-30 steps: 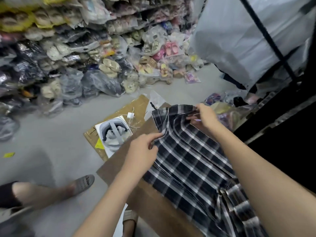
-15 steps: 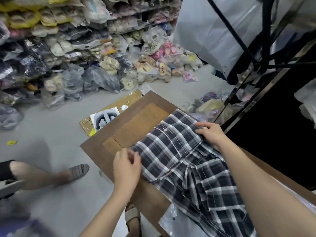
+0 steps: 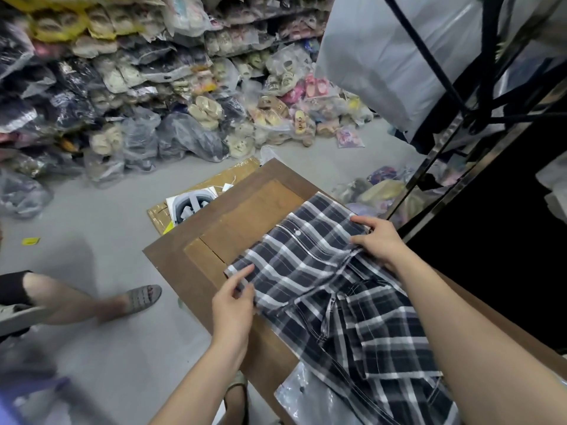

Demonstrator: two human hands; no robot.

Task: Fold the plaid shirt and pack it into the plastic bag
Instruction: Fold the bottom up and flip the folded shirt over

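Note:
A black-and-white plaid shirt (image 3: 310,265) lies on the brown wooden table (image 3: 196,265), its far part folded over and the rest trailing toward me at the lower right. My left hand (image 3: 234,305) pinches the folded shirt's near-left corner. My right hand (image 3: 379,240) presses on the fold's right edge, fingers gripping the cloth. A clear plastic bag (image 3: 310,400) lies flat at the table's near edge, partly under the shirt.
Another person's leg and grey sandal (image 3: 141,297) stand on the floor at left. A flat cardboard box with a picture (image 3: 190,207) lies beyond the table. Bagged goods (image 3: 171,96) pile against the far wall. A black metal rack (image 3: 460,167) rises at right.
The shirt, held up by both hands a second ago, has been laid down and folded on the table. Both hands now rest on the fold's corners; the camera view dipped toward the table.

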